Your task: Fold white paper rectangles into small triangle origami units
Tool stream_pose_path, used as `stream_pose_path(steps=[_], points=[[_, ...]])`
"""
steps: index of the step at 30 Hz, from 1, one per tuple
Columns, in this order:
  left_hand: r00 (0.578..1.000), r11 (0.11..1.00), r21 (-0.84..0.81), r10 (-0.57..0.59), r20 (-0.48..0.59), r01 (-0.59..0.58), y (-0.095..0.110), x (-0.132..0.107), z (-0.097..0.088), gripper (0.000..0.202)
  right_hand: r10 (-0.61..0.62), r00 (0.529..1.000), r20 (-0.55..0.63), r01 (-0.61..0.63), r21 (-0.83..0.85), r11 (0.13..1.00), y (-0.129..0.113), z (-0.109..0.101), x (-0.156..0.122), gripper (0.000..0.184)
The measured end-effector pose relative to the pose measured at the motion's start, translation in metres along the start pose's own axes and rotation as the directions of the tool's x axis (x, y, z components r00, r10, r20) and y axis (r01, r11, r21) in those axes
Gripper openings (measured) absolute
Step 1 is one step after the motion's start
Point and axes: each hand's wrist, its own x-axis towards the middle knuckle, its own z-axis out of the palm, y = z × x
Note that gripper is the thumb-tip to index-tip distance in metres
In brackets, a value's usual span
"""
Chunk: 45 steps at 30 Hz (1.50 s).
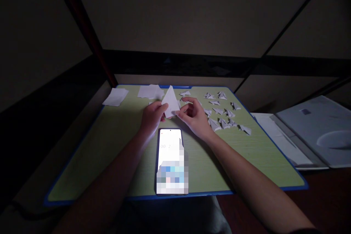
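Gripping a folded white paper sheet (170, 102), the person's left hand (154, 115) is closed on its lower left side, thumb flat on the front and the other fingers mostly hidden behind. The right hand (195, 117) is partly open: its thumb tip touches the lower right edge, while the upper fingers curl inward with gaps between them; whether any of them presses the paper from behind cannot be told. The sheet is held up as a tall pointed shape, its tip toward 12 o'clock, above the 12 o'clock part of one green tabletop (109, 153) with a blue edge.

On that tabletop, two piles of white paper lie flat: one pile (115, 97) at 10 o'clock, the other pile (150, 91) at 11; the sheets in each cannot be counted. Small folded paper planes (218, 110) spread from 12 to 3 o'clock, about a dozen in plain sight, some close together or touching, with more paper pieces partly hidden around the right hand. One smartphone (170, 153) lies at 6 o'clock, near the person, its screen lit and partly pixelated. Beyond the tabletop, at 3 o'clock, is one pale flat panel (315, 131).
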Motion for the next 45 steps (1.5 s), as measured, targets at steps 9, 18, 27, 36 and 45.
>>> stream_pose_path(steps=[9, 18, 27, 36, 45], points=[[0.985, 0.998, -0.005, -0.060, 0.162, 0.061, 0.0000, -0.0044, 0.0031, 0.031, -0.005, 1.000, -0.005, 0.005, -0.083, 0.997, 0.0023, -0.0030, 0.0013, 0.039], [0.980, 0.999, 0.008, -0.033, 0.194, 0.032, 0.0066, -0.0060, 0.0037, 0.026, -0.076, 0.997, -0.022, 0.071, -0.157, 0.985, 0.0059, -0.0052, 0.0025, 0.041], [0.982, 0.999, 0.032, -0.043, 0.186, 0.038, 0.0016, -0.0037, 0.0041, 0.021, -0.122, 0.993, -0.004, 0.116, -0.280, 0.953, 0.0047, -0.0067, 0.0001, 0.025], [0.981, 0.999, 0.036, -0.044, 0.191, 0.037, 0.0014, -0.0047, 0.0019, 0.023, -0.048, 0.993, -0.106, 0.030, -0.164, 0.986, 0.0041, -0.0049, 0.0011, 0.025], [0.985, 0.998, 0.065, -0.030, 0.168, 0.019, 0.0003, -0.0042, 0.0035, 0.030, 0.067, 0.990, -0.124, -0.070, -0.017, 0.997, -0.0023, -0.0013, 0.0042, 0.017]])
